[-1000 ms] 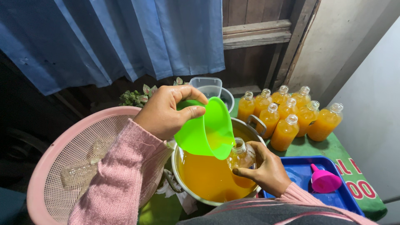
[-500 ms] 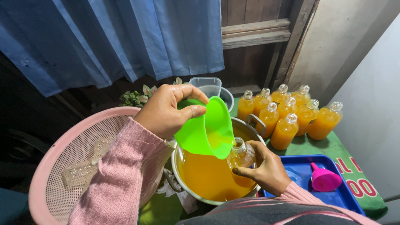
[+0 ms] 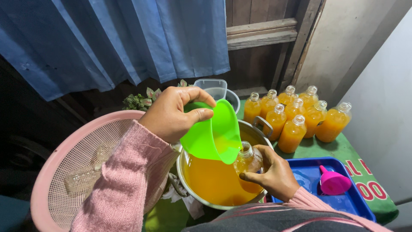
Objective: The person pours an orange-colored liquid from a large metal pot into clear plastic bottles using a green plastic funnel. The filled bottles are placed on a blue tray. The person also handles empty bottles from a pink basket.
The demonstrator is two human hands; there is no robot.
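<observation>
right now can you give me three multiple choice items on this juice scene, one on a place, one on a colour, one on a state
1. Where does the pink funnel lie?
A. in the blue tray
B. in the pink basket
C. in the pot

2. What colour is the cup in the left hand?
A. blue
B. green
C. orange

3. How is the bottle in the right hand?
A. capped and full
B. lying flat
C. open and being filled

Answers:
1 A, the funnel rests on the tray floor right of the pot.
2 B, the tilted cup is bright green.
3 C, its mouth is uncapped under the cup's lip, above the pot of orange liquid.
</observation>
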